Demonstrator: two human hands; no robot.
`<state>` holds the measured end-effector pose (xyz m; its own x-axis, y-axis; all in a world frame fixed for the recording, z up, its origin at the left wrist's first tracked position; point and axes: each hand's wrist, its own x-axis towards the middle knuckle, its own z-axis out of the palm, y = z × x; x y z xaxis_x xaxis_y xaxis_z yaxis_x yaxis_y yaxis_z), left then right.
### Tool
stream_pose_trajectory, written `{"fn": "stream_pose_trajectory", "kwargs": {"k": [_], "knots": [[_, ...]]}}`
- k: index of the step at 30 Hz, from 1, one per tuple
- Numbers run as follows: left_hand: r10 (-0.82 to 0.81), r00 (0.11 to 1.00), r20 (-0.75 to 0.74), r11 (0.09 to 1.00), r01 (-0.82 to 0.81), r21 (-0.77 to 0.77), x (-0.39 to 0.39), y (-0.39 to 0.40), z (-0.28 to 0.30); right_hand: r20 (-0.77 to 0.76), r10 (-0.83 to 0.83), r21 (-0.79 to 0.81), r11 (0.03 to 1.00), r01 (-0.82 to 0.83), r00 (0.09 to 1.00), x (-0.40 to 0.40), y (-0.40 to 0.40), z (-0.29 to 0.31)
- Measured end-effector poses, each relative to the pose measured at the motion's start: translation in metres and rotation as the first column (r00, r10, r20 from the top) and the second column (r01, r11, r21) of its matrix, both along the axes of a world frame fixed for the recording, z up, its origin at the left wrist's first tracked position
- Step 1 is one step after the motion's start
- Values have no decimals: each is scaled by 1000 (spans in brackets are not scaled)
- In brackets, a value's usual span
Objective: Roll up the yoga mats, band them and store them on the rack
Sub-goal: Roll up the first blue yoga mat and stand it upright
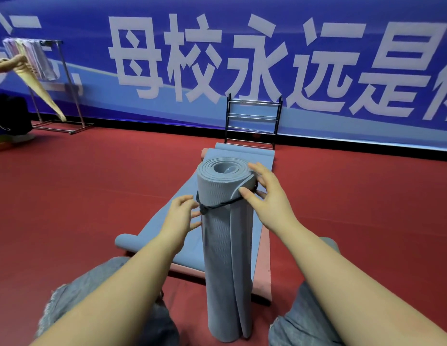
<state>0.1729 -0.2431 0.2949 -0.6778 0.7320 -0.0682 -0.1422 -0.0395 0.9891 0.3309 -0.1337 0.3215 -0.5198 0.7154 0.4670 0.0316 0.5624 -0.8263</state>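
A rolled grey-blue yoga mat [225, 258] stands upright on the floor between my knees. A black band [218, 205] circles it near the top, slanting across the front. My right hand [264, 198] holds the top of the roll, thumb on the band and fingers curled round the rim. My left hand [181, 216] touches the roll's left side at the band's knot, fingers loosely spread. Behind the roll a second grey-blue mat [182, 211] lies flat on a pink mat [263, 258]. The black metal rack [253, 121] stands against the wall beyond them.
The red floor [92, 196] spreads wide on both sides. At the far left stands a clothes rail [55, 83] hung with towels, where another person's hand [7, 62] holds a cream cloth. A blue banner wall [242, 58] closes the back.
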Motion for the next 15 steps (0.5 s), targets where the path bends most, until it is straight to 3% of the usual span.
{"fn": "stream_pose_trajectory", "kwargs": {"k": [2,4,8,10,15], "knots": [[-20,983,185,997,33,-65,-6,8,6,-217,-79,-267,963,18,973,-5,2,-2],[-17,961,276,994,46,-98,-17,14,6,-322,-227,-502,864,38,919,-10,10,-5],[-72,954,290,974,130,-185,-34,23,3,-113,-309,-686,712,150,944,-15,31,-7],[-80,962,261,967,138,-212,-36,26,3,-34,-277,-711,682,172,960,-15,40,-4],[-110,990,90,940,133,-313,-42,31,-1,211,-262,-530,778,336,942,-13,64,-12]]}}
